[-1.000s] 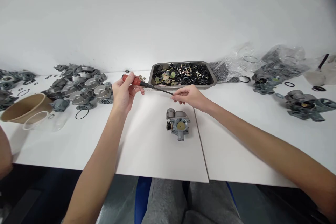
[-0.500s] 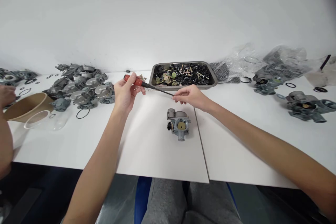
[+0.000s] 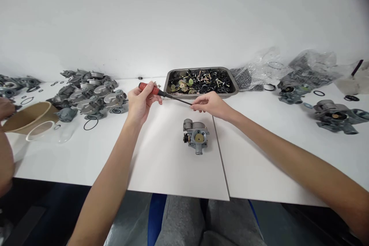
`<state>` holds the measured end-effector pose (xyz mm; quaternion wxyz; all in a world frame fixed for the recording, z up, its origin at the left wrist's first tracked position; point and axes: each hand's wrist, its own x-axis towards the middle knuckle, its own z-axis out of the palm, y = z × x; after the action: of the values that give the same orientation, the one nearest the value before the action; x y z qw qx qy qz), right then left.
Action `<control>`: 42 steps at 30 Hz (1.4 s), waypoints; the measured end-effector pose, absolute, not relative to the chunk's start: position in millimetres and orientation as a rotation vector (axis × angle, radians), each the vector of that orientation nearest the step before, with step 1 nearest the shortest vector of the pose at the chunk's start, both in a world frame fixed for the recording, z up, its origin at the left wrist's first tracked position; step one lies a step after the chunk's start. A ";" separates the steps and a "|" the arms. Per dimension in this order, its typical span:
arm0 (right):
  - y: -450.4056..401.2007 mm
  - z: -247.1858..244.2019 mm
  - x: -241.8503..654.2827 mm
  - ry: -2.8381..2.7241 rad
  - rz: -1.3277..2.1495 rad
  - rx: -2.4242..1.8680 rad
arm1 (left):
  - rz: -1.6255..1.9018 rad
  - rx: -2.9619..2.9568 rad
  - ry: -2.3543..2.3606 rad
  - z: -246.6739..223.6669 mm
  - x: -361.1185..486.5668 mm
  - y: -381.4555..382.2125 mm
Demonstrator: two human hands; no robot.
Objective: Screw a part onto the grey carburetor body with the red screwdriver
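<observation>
My left hand (image 3: pixel 140 102) is wrapped round the red and black handle of a screwdriver (image 3: pixel 151 89), whose dark shaft points right and slightly down. At the shaft's tip, the fingers of my right hand (image 3: pixel 209 103) are pinched together; any small part between them is hidden. Both hands are above the white table, in front of a metal tray (image 3: pixel 201 95) of loose screws, brass discs and black parts. Below the right hand a grey metal carburetor (image 3: pixel 197 137) rests on the table, its round bore with a brass plate facing me.
Several carburetors (image 3: pixel 93 96) are grouped at the left, beside a tan bowl (image 3: pixel 31 117) and a clear plastic cup (image 3: pixel 49 132). Another person's arm (image 3: pixel 5 150) is at the left edge. More carburetors (image 3: pixel 334 117) and plastic bags (image 3: pixel 265 69) lie right. A seam (image 3: pixel 220 157) crosses the table.
My left hand and the screwdriver have shifted slightly to the right. The right hand stays pinched at the tip, and the carburetor has not moved.
</observation>
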<state>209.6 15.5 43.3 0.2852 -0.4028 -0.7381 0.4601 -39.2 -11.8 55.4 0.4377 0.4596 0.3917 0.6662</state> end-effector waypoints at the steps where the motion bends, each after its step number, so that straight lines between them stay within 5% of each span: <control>1: 16.7 43.9 210.6 -1.973 1.225 -1.075 | 1.650 1.147 0.970 55.8 -38.7 -12.4; 15: 19.6 47.8 212.9 -2.104 1.159 -1.018 | 1.613 1.236 0.900 63.3 -36.9 -18.0; 22: 27.1 74.5 239.5 -2.695 1.272 -0.814 | 1.638 1.181 0.951 70.0 -48.7 -18.7; 34: 0.3 62.2 219.2 -2.781 1.541 -0.355 | 1.445 1.614 0.809 157.5 -10.9 -30.9; 42: 0.6 55.6 218.2 -2.771 1.596 -0.293 | 1.255 1.852 0.759 157.9 19.9 -40.5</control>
<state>218.2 0.6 55.6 -0.0350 -0.0912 -0.8624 0.4967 19.9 -40.5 157.9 0.3799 0.7253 0.2972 0.4913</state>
